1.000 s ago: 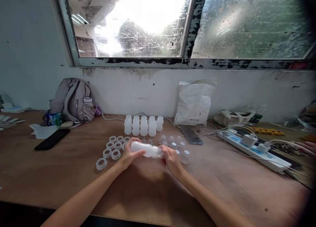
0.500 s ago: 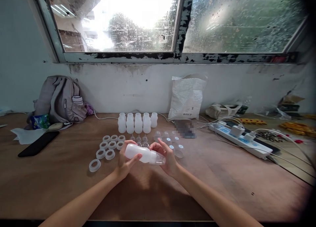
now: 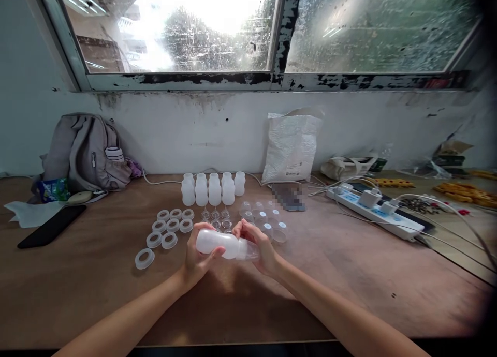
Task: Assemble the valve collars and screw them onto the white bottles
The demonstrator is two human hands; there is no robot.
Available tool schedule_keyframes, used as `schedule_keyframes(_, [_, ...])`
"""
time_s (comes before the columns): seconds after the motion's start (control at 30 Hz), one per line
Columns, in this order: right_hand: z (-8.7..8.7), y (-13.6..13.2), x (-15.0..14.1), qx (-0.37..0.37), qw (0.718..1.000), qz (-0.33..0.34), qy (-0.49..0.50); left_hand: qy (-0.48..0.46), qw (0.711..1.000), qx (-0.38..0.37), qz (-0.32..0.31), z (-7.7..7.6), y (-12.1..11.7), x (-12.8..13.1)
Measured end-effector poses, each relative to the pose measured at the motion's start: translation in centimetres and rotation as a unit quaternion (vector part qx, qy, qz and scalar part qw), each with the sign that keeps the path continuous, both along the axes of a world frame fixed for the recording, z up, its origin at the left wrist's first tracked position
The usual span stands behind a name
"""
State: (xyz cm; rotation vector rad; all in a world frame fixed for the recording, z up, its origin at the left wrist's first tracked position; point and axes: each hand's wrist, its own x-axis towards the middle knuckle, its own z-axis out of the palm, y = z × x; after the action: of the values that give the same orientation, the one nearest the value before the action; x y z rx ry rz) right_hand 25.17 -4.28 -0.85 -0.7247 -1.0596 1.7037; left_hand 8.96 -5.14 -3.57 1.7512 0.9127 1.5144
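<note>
A frosted white baby bottle (image 3: 217,242) with a clear cap lies sideways above the table, held in both hands. My left hand (image 3: 194,258) is wrapped round its body, thumb along the near side. My right hand (image 3: 264,247) closes round the capped end on the right, its fingers partly hiding the collar and cap. Behind the hands are clear teats (image 3: 215,214), partly covered by my fingers. Clear domed caps (image 3: 267,227) stand to their right, and white collar rings (image 3: 144,267) lie in rows to the left. Several open frosted bottles (image 3: 215,192) stand upright farther back.
A grey backpack (image 3: 79,150) and a black phone-like slab (image 3: 52,226) are at left. A white plastic mailer bag (image 3: 292,147) leans on the wall. At right lies a power strip (image 3: 376,214) with plugs and trailing cables, near yellow parts (image 3: 464,193).
My view has tilted down and turned slightly, so the table things appear shifted. The right hand's fingers have curled farther over the cap end; the left keeps its hold on the bottle.
</note>
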Motion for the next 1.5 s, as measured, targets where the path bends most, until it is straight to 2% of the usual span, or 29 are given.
schedule_keyframes(0.43, [-0.6,0.2,0.0,-0.038,0.999,-0.001,0.018,0.002,0.999,-0.018,0.043,0.0,-0.4,0.5])
schedule_keyframes(0.53, [-0.4,0.4,0.1,-0.033,0.999,-0.008,0.017,0.019,0.999,-0.043,0.02,0.4,-0.2,0.1])
schedule_keyframes(0.6, [0.0,0.8,0.4,-0.018,1.0,-0.015,-0.006,0.044,0.997,-0.064,-0.012,1.2,0.2,-0.5])
schedule_keyframes(0.67, [0.6,1.1,0.7,0.019,0.998,-0.01,-0.063,0.107,0.991,-0.061,-0.047,2.6,0.6,-1.2])
schedule_keyframes(0.73, [1.1,1.3,1.1,0.092,0.986,0.001,-0.14,0.224,0.971,-0.019,-0.085,4.1,1.0,-1.8])
schedule_keyframes(0.83, [1.6,1.1,1.3,0.23,0.944,-0.021,-0.237,0.377,0.915,0.066,-0.127,6.0,1.4,-1.9])
schedule_keyframes(0.93, [1.6,0.4,1.3,0.331,0.893,-0.067,-0.298,0.445,0.878,0.11,-0.138,6.8,1.4,-1.2])
schedule_keyframes(1.03, [1.5,-0.1,1.2,0.365,0.87,-0.074,-0.323,0.481,0.853,0.125,-0.157,6.9,1.3,-0.8])
schedule_keyframes(1.13, [1.5,-0.1,1.4,0.333,0.886,-0.081,-0.312,0.473,0.857,0.128,-0.162,7.1,1.4,-1.6])
schedule_keyframes(1.2, [1.5,0.2,1.6,0.295,0.906,-0.098,-0.289,0.458,0.87,0.114,-0.143,7.3,1.9,-2.9])
schedule_keyframes(1.27, [1.5,0.6,1.8,0.262,0.921,-0.117,-0.263,0.451,0.884,0.079,-0.093,7.4,2.8,-4.8])
schedule_keyframes(1.4, [1.2,1.1,1.7,0.242,0.925,-0.141,-0.257,0.377,0.922,-0.009,0.095,7.5,6.1,-9.6])
schedule_keyframes(1.5, [0.3,1.0,1.0,0.247,0.919,-0.12,-0.284,0.288,0.933,-0.053,0.208,6.7,9.4,-12.6])
